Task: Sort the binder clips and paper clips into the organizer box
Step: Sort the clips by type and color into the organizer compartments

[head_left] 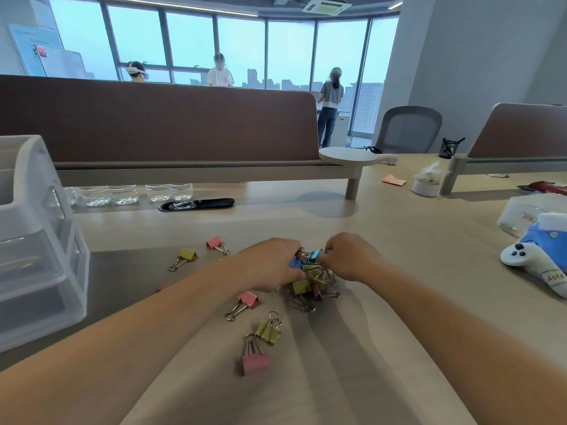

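Only the head view is given. Both hands, left hand (273, 262) and right hand (349, 256), meet over a tangled heap of binder clips (310, 280) mid-surface, fingers pinched on blue clips, apparently to pull them free of the tangle. Loose clips lie scattered towards the near edge: a pink clip (254, 361), a yellow clip (268, 331). The clear organizer box (36, 256) waits at the left edge, seemingly unfilled. Paper clips cannot be made out.

Sitting at frame left on table (399, 240): organizer box (36, 240). Lying centre: clip pile (310, 280) between both hands; loose clips (245, 302) scattering lower left.
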Available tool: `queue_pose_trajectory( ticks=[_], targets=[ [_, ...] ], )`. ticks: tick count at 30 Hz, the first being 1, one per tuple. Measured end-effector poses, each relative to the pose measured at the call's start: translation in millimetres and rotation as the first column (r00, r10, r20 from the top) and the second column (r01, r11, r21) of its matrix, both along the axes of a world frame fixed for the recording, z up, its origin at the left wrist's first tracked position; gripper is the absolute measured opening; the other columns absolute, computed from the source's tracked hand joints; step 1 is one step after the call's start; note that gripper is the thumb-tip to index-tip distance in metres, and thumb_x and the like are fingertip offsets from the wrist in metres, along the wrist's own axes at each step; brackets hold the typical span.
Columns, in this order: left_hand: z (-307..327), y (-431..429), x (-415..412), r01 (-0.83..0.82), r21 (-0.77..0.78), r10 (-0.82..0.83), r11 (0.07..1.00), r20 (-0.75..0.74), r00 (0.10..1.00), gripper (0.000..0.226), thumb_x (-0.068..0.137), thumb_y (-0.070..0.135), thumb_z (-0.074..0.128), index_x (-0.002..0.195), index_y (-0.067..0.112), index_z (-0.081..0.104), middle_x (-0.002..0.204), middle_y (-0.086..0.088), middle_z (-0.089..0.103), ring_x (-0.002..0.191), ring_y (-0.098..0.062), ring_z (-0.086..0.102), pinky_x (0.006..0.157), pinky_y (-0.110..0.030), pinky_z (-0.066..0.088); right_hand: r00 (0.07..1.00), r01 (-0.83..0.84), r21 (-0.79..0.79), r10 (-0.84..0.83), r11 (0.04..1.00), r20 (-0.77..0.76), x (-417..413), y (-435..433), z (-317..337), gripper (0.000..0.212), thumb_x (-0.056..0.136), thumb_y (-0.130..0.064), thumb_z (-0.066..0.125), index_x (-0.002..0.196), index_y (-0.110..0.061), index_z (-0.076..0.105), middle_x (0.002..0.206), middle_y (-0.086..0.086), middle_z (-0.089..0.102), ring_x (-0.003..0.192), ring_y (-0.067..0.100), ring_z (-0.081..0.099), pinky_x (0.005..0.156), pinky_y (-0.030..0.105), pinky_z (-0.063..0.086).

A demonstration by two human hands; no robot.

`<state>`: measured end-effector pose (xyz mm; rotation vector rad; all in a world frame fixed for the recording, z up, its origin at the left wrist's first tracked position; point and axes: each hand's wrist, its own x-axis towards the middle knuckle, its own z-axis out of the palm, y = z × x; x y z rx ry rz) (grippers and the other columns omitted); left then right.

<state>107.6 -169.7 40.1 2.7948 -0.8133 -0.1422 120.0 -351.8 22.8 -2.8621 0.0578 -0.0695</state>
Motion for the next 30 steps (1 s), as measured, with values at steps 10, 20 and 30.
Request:
queue_pose_trajectory(
  ticks=[10,20,30],
  targets=[
    [6.5,26.3,-5.2,-0.021,0.017,0.021,1.0,0.002,1.0,0.033,0.095,0.043,0.055,0.115,0.017,0.052,0.111,-0.003,0.057,0.096,-0.02,0.054,0.073,-0.029,0.041,0.996,-0.033,0.169,0.019,0.985,0.088,-4.8,12.9,3.3,0.023,0.082,-0.036,0.068,0.077,-0.015,0.061,0.077,-0.003,0.054,0.071,0.015,0.052,0.056,0.028,0.039],
    [8.4,35.8,-6.8,-0.048,-0.011,0.048,0.999,-0.001,0.999,0.028,0.094,0.042,0.056,0.111,0.02,0.051,0.107,-0.001,0.057,0.093,-0.018,0.054,0.072,-0.028,0.04,0.989,-0.057,0.281,0.016,0.958,0.146,-5.4,23.7,9.7,0.015,0.08,-0.029,0.067,0.087,-0.016,0.062,0.088,0.0,0.059,0.074,0.013,0.053,0.054,0.026,0.038],
    [12.1,53.8,-5.7,-0.097,-0.068,0.098,0.993,0.009,0.995,0.029,0.095,0.039,0.055,0.113,0.017,0.052,0.106,-0.002,0.057,0.09,-0.018,0.053,0.071,-0.029,0.04,0.977,-0.103,0.391,0.019,0.915,0.214,-3.5,42.6,12.8,0.012,0.088,-0.028,0.062,0.091,-0.017,0.061,0.091,0.0,0.063,0.078,0.012,0.055,0.06,0.026,0.041]
  ],
)
